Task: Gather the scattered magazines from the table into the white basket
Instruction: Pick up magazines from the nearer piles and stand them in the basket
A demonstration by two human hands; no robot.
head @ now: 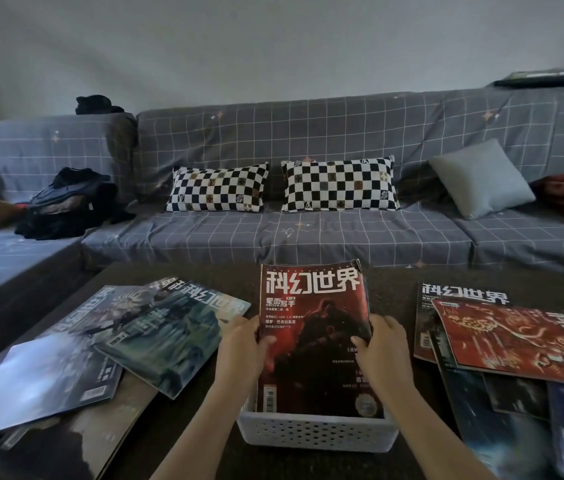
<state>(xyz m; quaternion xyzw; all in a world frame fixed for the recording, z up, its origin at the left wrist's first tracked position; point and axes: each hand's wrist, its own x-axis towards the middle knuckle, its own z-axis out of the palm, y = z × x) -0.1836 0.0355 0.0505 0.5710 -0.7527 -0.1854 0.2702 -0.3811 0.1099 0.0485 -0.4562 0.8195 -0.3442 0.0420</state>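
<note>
Thumbs pinch the red magazine (313, 337) upright, left hand (240, 351) and right hand (382, 351) gripping its side edges; I should lower it squarely inside the white basket (315, 433) rim.

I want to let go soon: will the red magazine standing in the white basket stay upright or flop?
The red magazine likely flops: it is thin, with curled top corners. It stands far taller than the white basket, so may lean or tip once the left hand and right hand release its edges.

Head-worn view, down over table (391, 289)
</note>
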